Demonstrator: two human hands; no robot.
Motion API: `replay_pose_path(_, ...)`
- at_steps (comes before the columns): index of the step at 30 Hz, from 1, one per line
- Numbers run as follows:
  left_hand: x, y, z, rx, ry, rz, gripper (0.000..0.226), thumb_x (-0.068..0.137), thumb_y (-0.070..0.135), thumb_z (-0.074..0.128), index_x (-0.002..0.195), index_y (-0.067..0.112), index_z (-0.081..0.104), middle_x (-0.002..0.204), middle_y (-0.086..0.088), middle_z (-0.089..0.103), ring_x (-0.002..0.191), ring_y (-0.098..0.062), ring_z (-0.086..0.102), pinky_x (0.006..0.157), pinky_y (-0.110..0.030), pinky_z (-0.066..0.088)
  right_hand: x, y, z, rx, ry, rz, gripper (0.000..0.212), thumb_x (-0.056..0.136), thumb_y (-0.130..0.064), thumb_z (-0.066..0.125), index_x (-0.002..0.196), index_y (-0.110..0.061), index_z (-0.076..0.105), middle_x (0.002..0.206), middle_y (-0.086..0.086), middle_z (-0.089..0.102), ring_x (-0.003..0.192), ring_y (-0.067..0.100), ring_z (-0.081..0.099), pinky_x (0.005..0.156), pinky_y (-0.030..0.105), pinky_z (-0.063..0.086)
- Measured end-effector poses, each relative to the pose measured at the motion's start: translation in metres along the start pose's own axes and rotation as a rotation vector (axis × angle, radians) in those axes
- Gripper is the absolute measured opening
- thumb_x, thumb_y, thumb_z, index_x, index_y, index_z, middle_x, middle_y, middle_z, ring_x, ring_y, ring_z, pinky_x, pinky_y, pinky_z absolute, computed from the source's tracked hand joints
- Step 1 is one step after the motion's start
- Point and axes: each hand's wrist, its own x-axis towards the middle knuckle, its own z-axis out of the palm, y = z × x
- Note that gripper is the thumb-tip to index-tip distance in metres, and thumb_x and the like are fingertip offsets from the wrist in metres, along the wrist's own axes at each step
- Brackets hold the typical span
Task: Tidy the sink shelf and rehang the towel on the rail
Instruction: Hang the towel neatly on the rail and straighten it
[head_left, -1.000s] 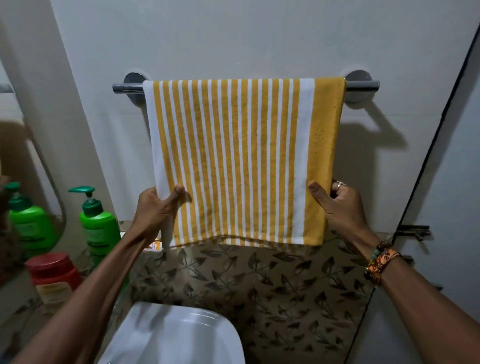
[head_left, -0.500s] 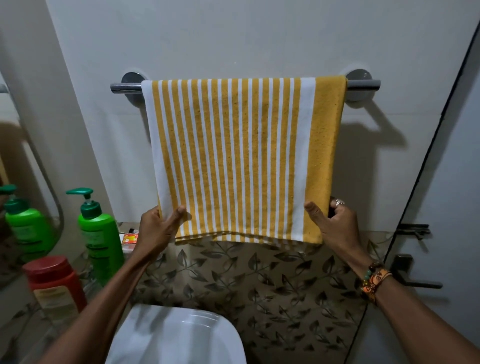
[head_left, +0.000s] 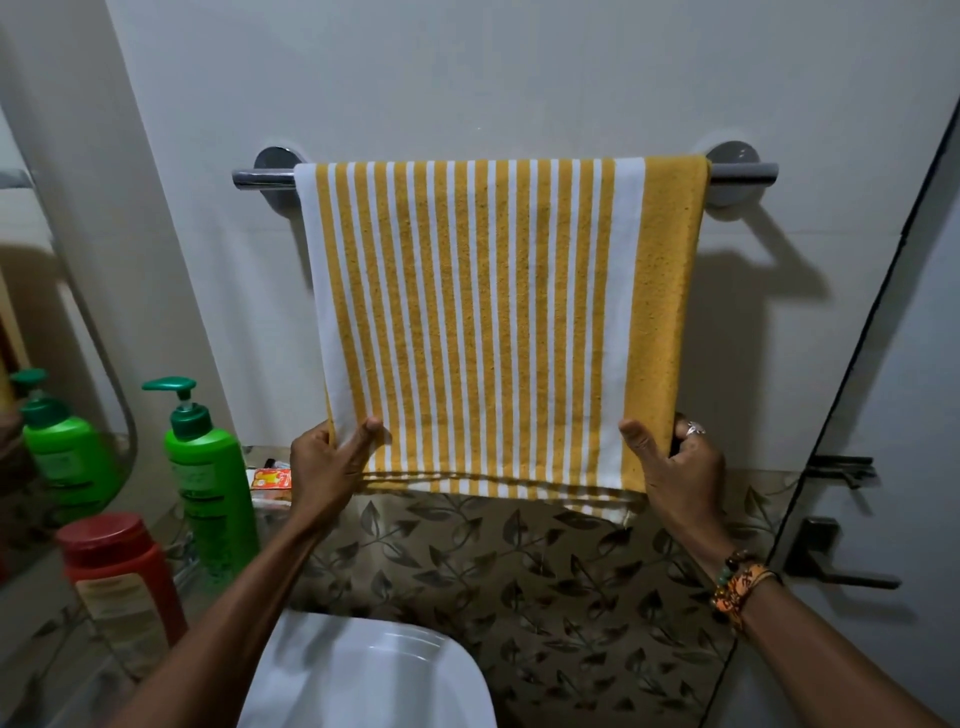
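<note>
Below, leaf-patterned tiles (head_left: 519, 582); white wall (head_left: 519, 78) behind towel (head_left: 493, 322).

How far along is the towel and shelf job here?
Done: the towel hangs over the rail; the green bottle stands upright. In hand: the left hand and right hand pinch its bottom corners. Left: level the hem, lower at right, and let go.

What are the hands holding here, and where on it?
Both hold the striped towel draped over the rail: the left hand pinches its lower left corner, the right hand its lower right edge.
</note>
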Motion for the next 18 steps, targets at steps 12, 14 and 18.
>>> replay_pose_path(12,-0.003,0.004,0.002,0.093,-0.147,0.033,0.067,0.077,0.067,0.063,0.109,0.009,0.063,0.097,0.006,0.07,0.08,-0.006,0.071,0.063,-0.021,0.057,0.004,0.022,-0.004,-0.129,-0.094,0.127,0.083,0.059,-0.069,0.073,0.072,0.011,0.057,0.057,0.016,0.058,0.047,0.029,0.054,0.043,0.031,0.041)
replay_pose_path(14,-0.004,0.002,0.0,0.066,-0.188,0.013,0.057,0.081,0.057,0.062,0.104,0.006,0.069,0.09,0.009,0.073,0.078,0.001,0.07,0.056,-0.014,0.055,0.004,0.026,-0.007,-0.158,-0.116,0.149,0.083,0.059,-0.072,0.071,0.066,0.009,0.056,0.053,0.013,0.054,0.043,0.026,0.05,0.043,0.03,0.039)
replay_pose_path(18,-0.007,-0.006,-0.006,0.005,-0.279,-0.086,0.04,0.086,0.048,0.059,0.111,0.018,0.064,0.097,0.013,0.072,0.085,-0.001,0.069,0.065,-0.014,0.056,0.003,0.034,-0.011,-0.121,-0.203,0.207,0.073,0.064,-0.069,0.069,0.064,0.002,0.058,0.053,0.004,0.051,0.043,0.014,0.051,0.043,0.031,0.04)
